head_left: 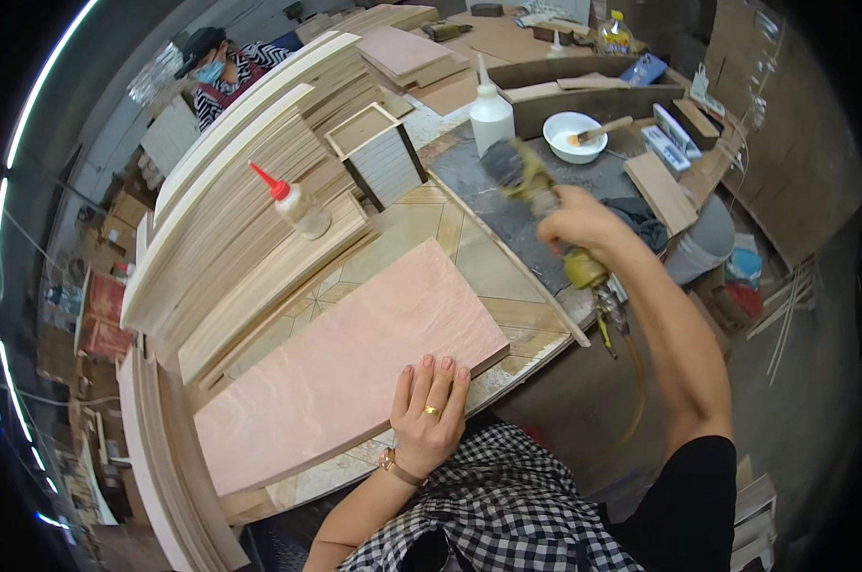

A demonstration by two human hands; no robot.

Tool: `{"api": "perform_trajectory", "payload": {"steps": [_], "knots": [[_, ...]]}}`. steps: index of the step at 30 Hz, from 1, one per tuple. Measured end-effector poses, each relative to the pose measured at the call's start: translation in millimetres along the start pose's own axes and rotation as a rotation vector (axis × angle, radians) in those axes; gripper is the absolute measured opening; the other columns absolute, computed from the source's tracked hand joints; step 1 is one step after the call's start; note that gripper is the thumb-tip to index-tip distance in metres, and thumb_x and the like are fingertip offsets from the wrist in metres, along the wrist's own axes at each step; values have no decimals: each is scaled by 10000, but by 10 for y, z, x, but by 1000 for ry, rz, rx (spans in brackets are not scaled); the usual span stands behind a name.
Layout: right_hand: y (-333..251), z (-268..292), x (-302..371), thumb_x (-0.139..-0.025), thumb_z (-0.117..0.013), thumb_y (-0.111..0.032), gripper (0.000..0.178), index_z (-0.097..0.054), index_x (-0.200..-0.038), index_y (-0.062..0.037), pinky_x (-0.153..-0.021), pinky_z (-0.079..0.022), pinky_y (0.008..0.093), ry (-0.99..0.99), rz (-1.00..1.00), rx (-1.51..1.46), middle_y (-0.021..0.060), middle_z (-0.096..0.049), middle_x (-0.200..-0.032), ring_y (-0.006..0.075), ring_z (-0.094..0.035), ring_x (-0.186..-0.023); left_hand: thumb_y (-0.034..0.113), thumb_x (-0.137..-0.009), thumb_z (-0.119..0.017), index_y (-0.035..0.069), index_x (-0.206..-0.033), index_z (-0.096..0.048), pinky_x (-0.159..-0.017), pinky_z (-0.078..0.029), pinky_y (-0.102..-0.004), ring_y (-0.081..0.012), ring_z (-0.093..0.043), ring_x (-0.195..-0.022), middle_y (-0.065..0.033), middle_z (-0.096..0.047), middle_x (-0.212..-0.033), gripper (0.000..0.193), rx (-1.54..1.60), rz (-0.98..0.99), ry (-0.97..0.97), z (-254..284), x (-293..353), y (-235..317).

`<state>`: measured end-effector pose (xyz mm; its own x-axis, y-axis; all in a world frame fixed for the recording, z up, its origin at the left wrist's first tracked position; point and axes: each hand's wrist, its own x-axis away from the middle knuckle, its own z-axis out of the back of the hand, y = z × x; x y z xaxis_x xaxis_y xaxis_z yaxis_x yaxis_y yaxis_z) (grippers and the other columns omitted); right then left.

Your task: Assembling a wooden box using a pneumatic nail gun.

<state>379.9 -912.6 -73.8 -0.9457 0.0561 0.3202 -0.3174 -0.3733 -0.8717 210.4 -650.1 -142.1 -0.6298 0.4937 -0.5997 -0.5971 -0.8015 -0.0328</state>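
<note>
Cluttered surface [507, 205] aside, I press my left hand [429, 410] flat on the pink board [345, 367], right-hand fingers [569, 217] wrapped firmly around the nail gun [545, 205].

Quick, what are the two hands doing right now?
Left hand: open, flat on the pink board.
Right hand: closed around a yellow-green air tool.

Pink flat board [350, 367] on bench; yellow nail gun [545, 205] raised.
</note>
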Motion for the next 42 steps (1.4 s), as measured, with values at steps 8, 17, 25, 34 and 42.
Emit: {"api": "perform_trajectory", "payload": {"steps": [8, 17, 25, 34, 42], "knots": [[-145, 677, 1507, -692, -793, -34, 458, -564, -1085, 21, -493, -464, 270, 54, 119, -119, 82, -633, -793, 128, -581, -554, 16, -781, -620, 26, -1102, -670, -952, -457, -492, -350, -625, -1085, -162, -664, -1127, 324, 48, 14, 27, -36, 41, -28], [-136, 205, 2168, -798, -746, -66, 376, -599, -1129, 37, -506, -505, 255, -182, -27, -300, 100, -672, -983, 133, -603, -615, 111, -822, -604, 32, -1115, -667, -944, -467, -500, -338, -629, -1094, -161, -663, -1142, 310, 19, -14, 69, -54, 52, -53], [-363, -5, 2187, -879, -716, -199, 324, -609, -1053, 52, -511, -488, 253, -212, -2, -140, 58, -610, -827, 112, -571, -606, 127, -831, -595, 26, -1107, -668, -939, -468, -502, -336, -621, -1106, -160, -665, -1141, 303, 25, -7, 105, -76, 74, -53], [-402, -78, 2147, -870, -730, -226, 346, -612, -1036, 53, -482, -470, 252, -196, -33, -99, 50, -600, -790, 116, -569, -562, 131, -830, -588, 30, -1102, -671, -947, -466, -495, -326, -622, -1109, -150, -669, -1139, 302, 38, -5, 118, -106, 89, -61], [-418, -129, 2111, -867, -736, -230, 357, -609, -1042, 55, -478, -466, 253, -219, -53, -124, 55, -604, -810, 117, -572, -562, 88, -817, -624, 35, -1076, -678, -926, -471, -497, -329, -634, -1083, -148, -676, -1111, 270, 68, 5, 133, -92, 85, -60]]}}
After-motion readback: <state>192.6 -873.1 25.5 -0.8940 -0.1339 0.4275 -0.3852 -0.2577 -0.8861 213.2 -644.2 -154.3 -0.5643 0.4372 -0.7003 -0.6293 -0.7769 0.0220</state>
